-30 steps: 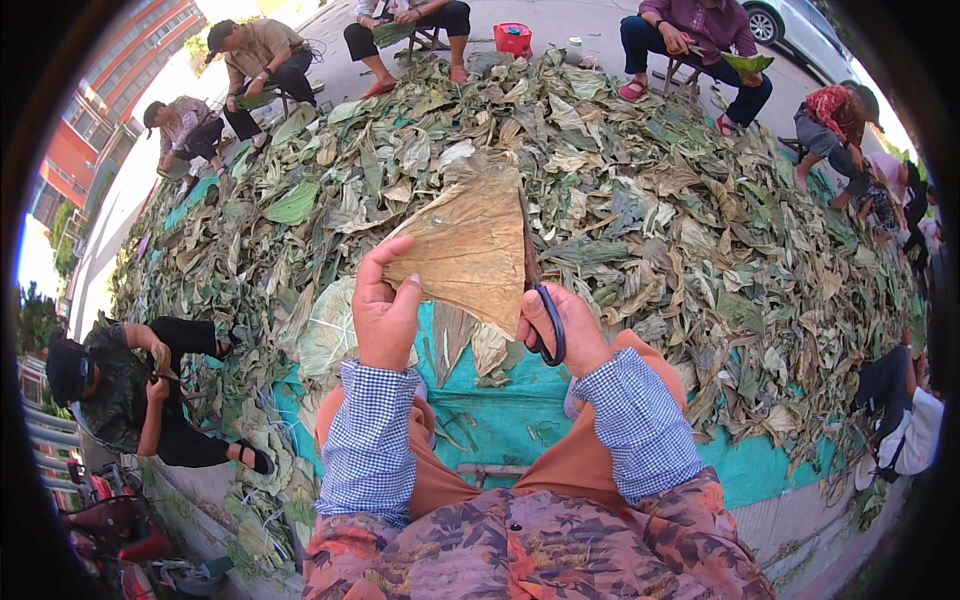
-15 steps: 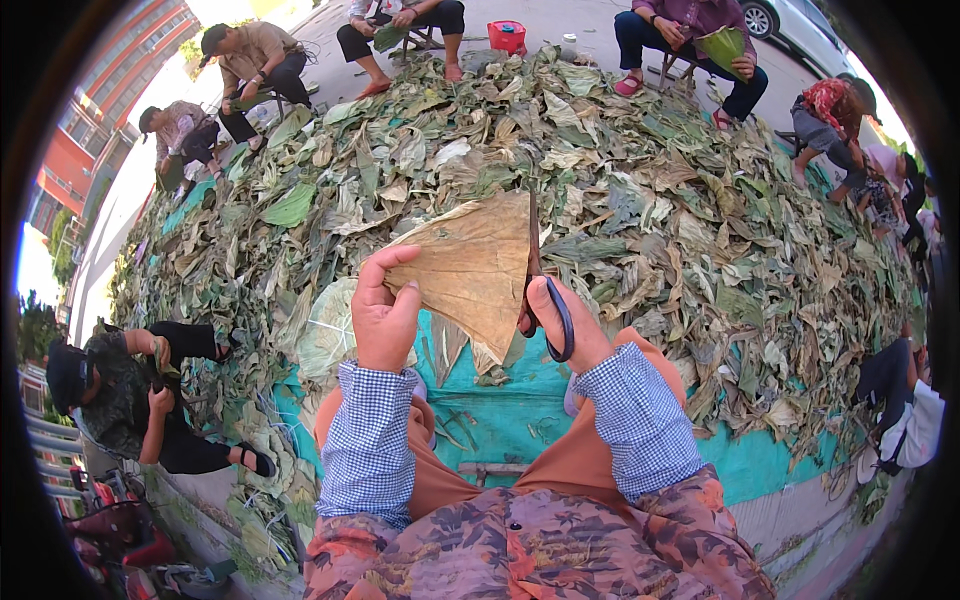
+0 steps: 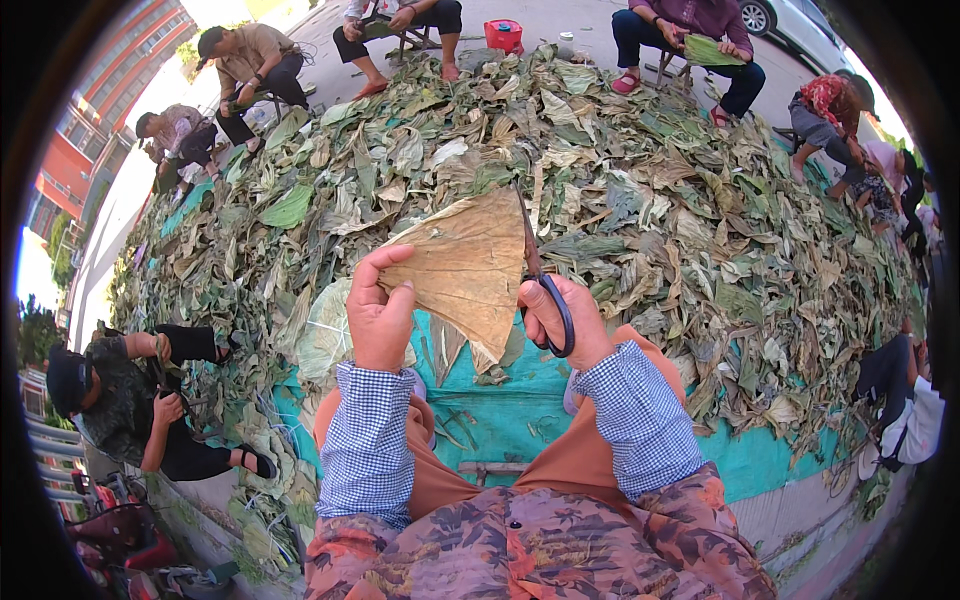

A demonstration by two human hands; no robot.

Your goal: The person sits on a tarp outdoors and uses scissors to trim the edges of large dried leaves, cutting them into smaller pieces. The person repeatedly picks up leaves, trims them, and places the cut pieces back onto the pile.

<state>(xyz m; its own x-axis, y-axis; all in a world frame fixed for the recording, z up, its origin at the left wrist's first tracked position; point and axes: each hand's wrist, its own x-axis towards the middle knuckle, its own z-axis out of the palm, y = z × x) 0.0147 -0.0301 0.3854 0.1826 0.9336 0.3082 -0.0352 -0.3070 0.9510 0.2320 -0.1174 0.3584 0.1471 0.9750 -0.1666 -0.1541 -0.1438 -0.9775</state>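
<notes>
A dried tan leaf (image 3: 460, 265), folded into a fan shape and probably a lotus leaf, is raised above the pile. My left hand (image 3: 380, 325) pinches its left edge between thumb and fingers. Along the leaf's right edge run the dark blades of a pair of scissors (image 3: 531, 245), tips pointing away from me. My right hand (image 3: 575, 325) is closed round their black handles. How far apart the blades are is hard to make out. Just left of my left hand lies a pale round stack of leaves (image 3: 328, 325) with string across it.
A wide heap of dry leaves (image 3: 660, 210) spreads ahead over a teal sheet (image 3: 490, 405). Several seated people surround it, one close on my left (image 3: 130, 395). A red container (image 3: 504, 37) stands beyond the heap, and a white car (image 3: 800, 35) is at the far right.
The scissors have shifted slightly left and their blades lean further left. The leaf has moved a little left with my left hand. At the back right, a person's green leaf is lower and flatter.
</notes>
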